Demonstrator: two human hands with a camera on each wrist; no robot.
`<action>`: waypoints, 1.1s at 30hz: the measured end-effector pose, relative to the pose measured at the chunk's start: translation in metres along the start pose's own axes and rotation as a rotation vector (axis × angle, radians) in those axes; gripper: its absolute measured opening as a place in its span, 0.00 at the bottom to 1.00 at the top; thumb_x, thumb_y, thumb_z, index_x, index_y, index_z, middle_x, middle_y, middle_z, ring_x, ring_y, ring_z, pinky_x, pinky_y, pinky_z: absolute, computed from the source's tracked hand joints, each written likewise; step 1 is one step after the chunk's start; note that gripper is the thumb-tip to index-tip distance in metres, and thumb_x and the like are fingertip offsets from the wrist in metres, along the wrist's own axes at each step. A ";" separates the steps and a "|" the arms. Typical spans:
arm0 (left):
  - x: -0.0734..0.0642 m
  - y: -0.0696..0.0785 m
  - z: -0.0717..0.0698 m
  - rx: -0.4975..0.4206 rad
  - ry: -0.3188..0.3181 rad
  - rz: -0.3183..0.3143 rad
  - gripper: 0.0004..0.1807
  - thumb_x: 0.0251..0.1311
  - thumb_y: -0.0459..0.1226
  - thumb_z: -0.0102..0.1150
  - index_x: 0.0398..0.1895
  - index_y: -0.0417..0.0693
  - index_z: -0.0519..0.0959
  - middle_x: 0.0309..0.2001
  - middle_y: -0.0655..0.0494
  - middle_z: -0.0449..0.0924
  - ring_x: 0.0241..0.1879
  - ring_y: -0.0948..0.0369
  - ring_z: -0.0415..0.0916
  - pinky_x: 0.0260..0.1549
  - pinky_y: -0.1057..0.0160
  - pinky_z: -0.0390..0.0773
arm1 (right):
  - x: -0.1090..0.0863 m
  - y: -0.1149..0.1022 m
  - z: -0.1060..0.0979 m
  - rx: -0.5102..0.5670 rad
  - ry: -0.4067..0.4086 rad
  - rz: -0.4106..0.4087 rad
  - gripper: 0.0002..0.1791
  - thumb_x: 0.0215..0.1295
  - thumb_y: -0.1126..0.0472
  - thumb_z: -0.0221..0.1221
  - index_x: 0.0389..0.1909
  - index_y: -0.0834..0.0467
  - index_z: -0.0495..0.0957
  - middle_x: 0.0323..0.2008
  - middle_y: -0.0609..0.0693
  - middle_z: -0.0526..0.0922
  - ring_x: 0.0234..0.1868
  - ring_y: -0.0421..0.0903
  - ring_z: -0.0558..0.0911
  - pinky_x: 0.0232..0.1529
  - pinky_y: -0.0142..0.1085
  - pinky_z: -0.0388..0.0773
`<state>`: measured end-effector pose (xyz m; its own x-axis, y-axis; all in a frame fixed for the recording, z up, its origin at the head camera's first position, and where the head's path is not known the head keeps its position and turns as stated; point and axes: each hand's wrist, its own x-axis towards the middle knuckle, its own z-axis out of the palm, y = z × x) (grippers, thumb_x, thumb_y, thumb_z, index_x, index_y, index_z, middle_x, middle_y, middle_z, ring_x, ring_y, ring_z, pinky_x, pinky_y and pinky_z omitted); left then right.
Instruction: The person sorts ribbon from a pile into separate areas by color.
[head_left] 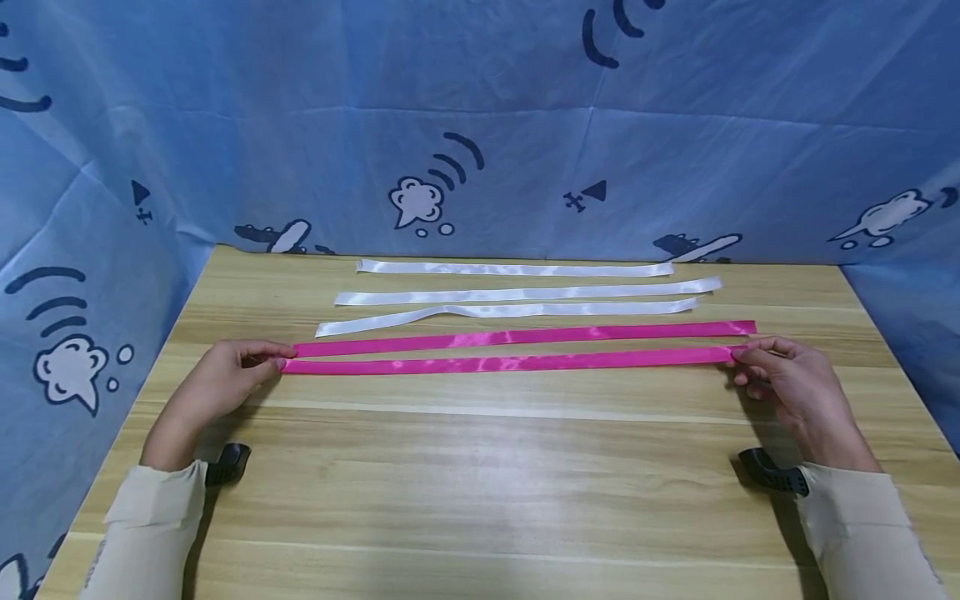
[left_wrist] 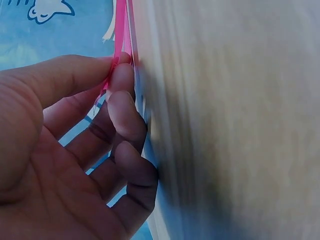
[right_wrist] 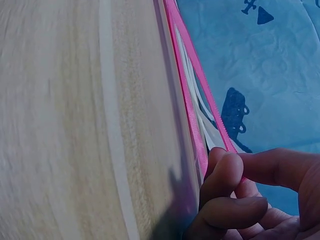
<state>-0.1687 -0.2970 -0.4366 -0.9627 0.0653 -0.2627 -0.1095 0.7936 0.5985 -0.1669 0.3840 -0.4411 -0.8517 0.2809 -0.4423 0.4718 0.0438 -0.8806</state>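
Observation:
Two bright pink ribbons lie side by side across the table, running left to right. The nearer pink ribbon (head_left: pixel 510 363) is stretched between both hands. Thumb and fingertips of my left hand (head_left: pixel 228 379) pinch its left end, and in the left wrist view the pink end (left_wrist: pixel 114 70) pokes out past the fingers. My right hand (head_left: pixel 798 387) pinches the other end between thumb and fingers; the right wrist view has this strip (right_wrist: pixel 212 107) rising above the other one. Just behind it lies the farther pink ribbon (head_left: pixel 525 337), its left end close to the left fingertips.
Three white ribbons lie roughly parallel behind the pink ones: the nearest white ribbon (head_left: pixel 570 309) bends slightly, then a middle one (head_left: pixel 525 294), then a back one (head_left: pixel 517 269). A blue printed cloth (head_left: pixel 480 167) hangs behind the wooden table (head_left: pixel 480 483) and along its sides.

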 end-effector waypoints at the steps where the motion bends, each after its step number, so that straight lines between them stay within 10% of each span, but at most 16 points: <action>1: 0.000 0.000 0.000 0.002 0.002 0.002 0.17 0.78 0.38 0.55 0.61 0.38 0.83 0.59 0.33 0.82 0.47 0.47 0.74 0.41 0.60 0.71 | 0.000 0.000 0.000 0.000 -0.004 -0.002 0.15 0.76 0.62 0.60 0.27 0.47 0.84 0.22 0.41 0.87 0.21 0.39 0.82 0.22 0.31 0.74; 33: -0.004 0.000 -0.007 -0.006 0.005 0.003 0.20 0.79 0.44 0.54 0.64 0.42 0.81 0.62 0.37 0.80 0.53 0.47 0.75 0.45 0.60 0.73 | -0.004 0.004 -0.010 -0.024 0.013 -0.005 0.11 0.77 0.61 0.58 0.32 0.47 0.84 0.24 0.39 0.87 0.25 0.37 0.84 0.25 0.31 0.79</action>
<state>-0.1663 -0.3014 -0.4302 -0.9642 0.0650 -0.2569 -0.1077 0.7897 0.6039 -0.1588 0.3921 -0.4413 -0.8513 0.2926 -0.4355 0.4728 0.0680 -0.8785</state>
